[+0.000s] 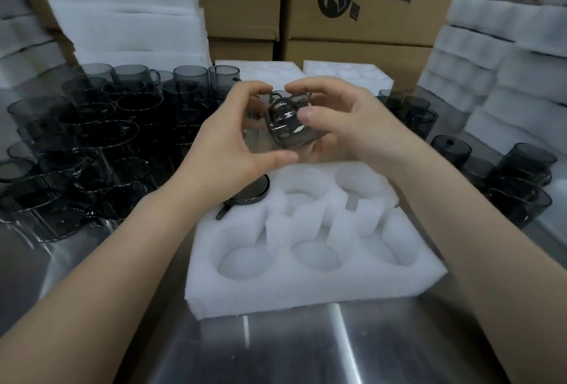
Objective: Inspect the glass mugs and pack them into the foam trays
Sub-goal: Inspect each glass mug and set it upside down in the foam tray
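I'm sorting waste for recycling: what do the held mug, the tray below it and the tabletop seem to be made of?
The mug looks like smoke-grey glass, glossy: see-through, with sharp bright highlights. The tray looks like white expanded foam, matte, with fuzzy cut edges and soft-walled pockets. The tabletop seems brushed stainless steel: grey, with streaky reflections.

**Clearance: front open, sides crowded**

Bare table [306, 350] in front of the tray [306, 294] gives an open approach. The left side is blocked by a dense mug cluster [92, 144]. On the right are a smaller mug group [506, 175] and foam stacks [506, 55]. Far trays [260, 70] and boxes [352, 30] block the back. A packed mug [248, 191] fills the far-left pocket; the other five are open from above. The left hand [233, 141], right hand [346, 129] and held mug [283, 125] hang over the far row.
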Tool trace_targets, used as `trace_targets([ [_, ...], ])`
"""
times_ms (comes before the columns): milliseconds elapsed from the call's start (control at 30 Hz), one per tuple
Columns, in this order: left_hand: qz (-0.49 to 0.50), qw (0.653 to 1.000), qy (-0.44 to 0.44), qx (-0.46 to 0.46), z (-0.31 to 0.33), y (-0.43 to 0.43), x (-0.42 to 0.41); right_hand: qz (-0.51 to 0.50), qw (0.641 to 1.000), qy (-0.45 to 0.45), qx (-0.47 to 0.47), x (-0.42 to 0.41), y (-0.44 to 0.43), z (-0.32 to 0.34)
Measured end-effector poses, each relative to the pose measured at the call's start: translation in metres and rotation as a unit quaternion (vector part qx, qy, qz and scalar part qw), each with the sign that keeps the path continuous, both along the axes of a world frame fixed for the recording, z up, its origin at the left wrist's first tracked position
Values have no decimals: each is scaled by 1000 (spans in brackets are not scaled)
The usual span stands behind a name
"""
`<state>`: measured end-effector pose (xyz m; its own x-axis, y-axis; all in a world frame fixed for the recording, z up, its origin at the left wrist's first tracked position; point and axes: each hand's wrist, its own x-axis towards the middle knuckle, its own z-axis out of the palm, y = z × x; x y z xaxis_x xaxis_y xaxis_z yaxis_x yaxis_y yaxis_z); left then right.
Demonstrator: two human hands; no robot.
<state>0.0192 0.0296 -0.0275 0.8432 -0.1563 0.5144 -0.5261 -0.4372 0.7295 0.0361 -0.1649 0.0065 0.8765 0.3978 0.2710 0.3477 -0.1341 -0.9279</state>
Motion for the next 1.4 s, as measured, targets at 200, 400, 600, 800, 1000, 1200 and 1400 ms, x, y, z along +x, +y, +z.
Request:
trace_targets([
  [200, -3, 992, 46, 115, -5, 1, 5, 34, 973, -30, -226, -18, -10, 14],
  [400, 1, 991, 70, 115, -6, 4, 8, 25, 944, -78, -319, -35, -5, 18],
  [600, 10, 989, 74, 128, -6, 4, 9, 21, 923, -100, -370, -40, 1, 19],
  [800, 13, 988, 71, 136, -7, 3, 9, 7, 893, -123, -432, -38, 6, 16],
  [1000, 37, 989, 60, 131, -7, 2, 8, 22, 870, -99, -482, -35, 5, 13],
  [1200, 58, 989, 59, 126, -6, 0, 6, 62, 893, -31, -445, -24, 2, 3],
  [1400, 169, 972, 19, 165, -5, -3, 3, 114, 916, 17, -383, -9, -4, -2],
])
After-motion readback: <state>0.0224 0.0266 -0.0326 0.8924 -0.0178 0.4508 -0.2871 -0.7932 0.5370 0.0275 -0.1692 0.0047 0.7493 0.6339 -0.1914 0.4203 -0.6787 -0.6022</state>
